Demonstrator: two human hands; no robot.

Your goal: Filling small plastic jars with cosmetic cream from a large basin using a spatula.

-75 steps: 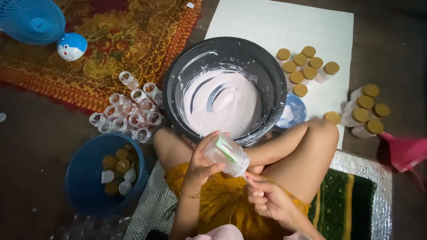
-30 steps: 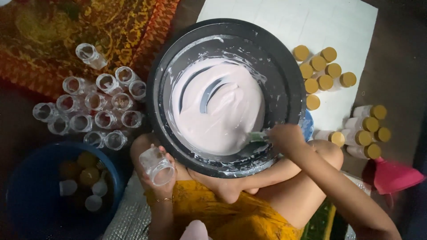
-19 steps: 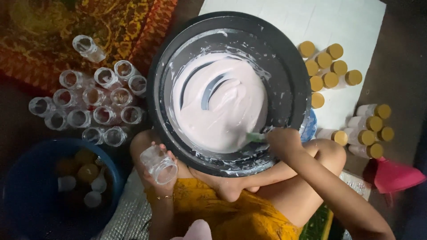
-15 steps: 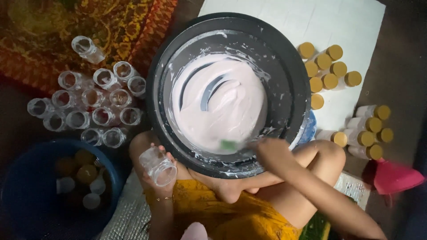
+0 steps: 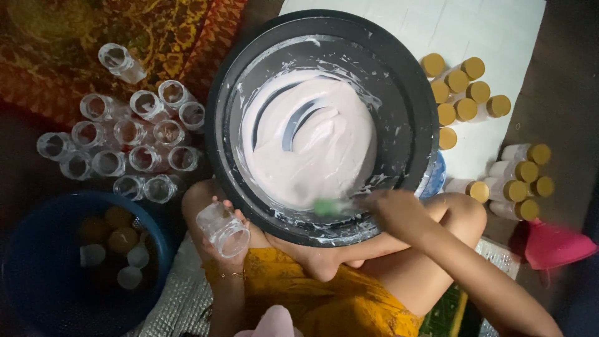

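Upper right of frame: cluster of small clear jars with round mustard-yellow caps (image 5: 458,93) on a white tiled sheet (image 5: 499,31); a second capped group (image 5: 521,181) at right edge on the dark floor, lying sideways. Pink plastic funnel (image 5: 555,244) lower right. Left of centre: bunch of open, empty clear plastic jars (image 5: 131,134), mouths up, beside a red-and-gold patterned rug (image 5: 62,37). Lower left: round blue plastic basket (image 5: 37,306) with yellow and white loose caps (image 5: 121,249) inside.

Centre: big round black basin (image 5: 321,122) holding thick pale-pink cream (image 5: 312,143), smeared up the inner wall, smooth swirl grooves on top.

Left hand (image 5: 215,240), lower centre-left, closed around one empty clear plastic jar (image 5: 223,229), tilted, mouth toward camera, just outside the basin's near rim. Right hand (image 5: 393,209) at the basin's lower right rim, closed around a small green-tipped spoon (image 5: 327,206), blurred, tip in the cream near the near wall. Jar and spoon apart, rim between.
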